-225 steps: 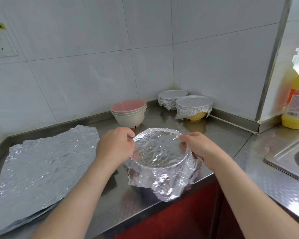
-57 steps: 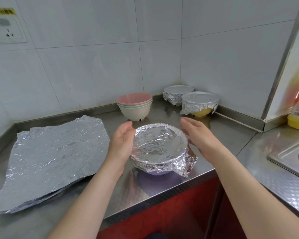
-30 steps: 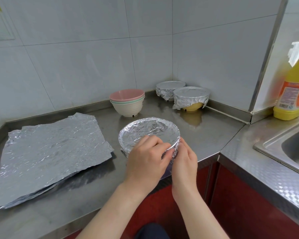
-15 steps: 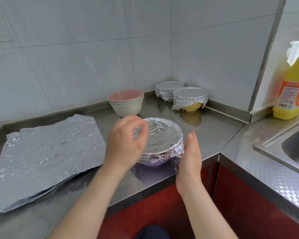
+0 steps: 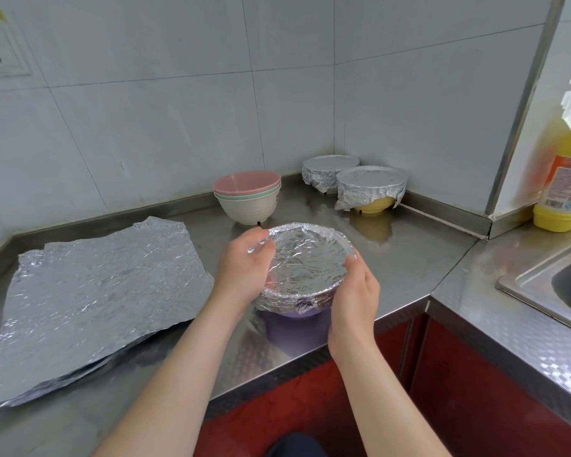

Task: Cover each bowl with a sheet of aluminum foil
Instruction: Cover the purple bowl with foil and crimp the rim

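Round purple bowl (image 5: pixel 290 314) — crinkled foil (image 5: pixel 307 258) hugging rim — gripped by left hand (image 5: pixel 244 268), right hand (image 5: pixel 355 295).

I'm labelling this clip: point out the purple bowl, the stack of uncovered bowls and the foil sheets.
purple bowl (image 5: pixel 289 313), head view: purple wall below its foil.
stack of uncovered bowls (image 5: pixel 248 207), head view: bottom cream bowl's wall.
foil sheets (image 5: pixel 96 291), head view: middle of top sheet.

Silver foil (image 5: pixel 305 258), purple bowl (image 5: pixel 292 313)

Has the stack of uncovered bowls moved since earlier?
No. The stack stays by the back wall, just left of the foil-covered bowls in the corner.
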A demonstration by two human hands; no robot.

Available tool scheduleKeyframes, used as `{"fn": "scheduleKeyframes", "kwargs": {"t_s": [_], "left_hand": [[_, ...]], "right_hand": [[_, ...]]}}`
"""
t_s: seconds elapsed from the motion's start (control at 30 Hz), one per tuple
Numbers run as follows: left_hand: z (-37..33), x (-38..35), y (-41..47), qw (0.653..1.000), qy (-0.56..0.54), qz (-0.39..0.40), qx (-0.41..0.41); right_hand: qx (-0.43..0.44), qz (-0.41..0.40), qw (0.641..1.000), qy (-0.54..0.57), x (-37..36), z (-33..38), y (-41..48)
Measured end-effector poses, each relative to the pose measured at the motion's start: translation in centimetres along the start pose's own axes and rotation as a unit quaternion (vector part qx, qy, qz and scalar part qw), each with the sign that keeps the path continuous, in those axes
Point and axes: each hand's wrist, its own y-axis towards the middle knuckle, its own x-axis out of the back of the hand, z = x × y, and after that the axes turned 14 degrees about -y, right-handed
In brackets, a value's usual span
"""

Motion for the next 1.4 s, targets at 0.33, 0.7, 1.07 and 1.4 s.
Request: {"fn": "scheduleKeyframes", "kwargs": {"t_s": [0.33, 0.7, 1.07, 1.4], "left_hand": [[-0.6, 0.3, -1.2, 0.996, 0.091, 0.010, -0.002], [-0.4, -0.2, -1.1, 0.999, 0.021, 0.050, -0.004], [0.1, 0.0, -0.9, 0.999, 0.016, 0.051, 0.011], [-1.9, -0.2, 2.4, 0.990, 0.087, 0.089, 0.072]], "right_hand": [[-0.079, 0.039, 0.996, 0.018, 1.1, 0.8, 1.7], [-0.163, 0.102, 0.980, 0.060, 3.2, 2.1, 2.9], [-0.147, 0.182, 0.972, 0.001, 4.0, 2.3, 4.0], [-0.076, 0.176, 0.966, -0.174, 2.9, 3.4, 6.7]]}}
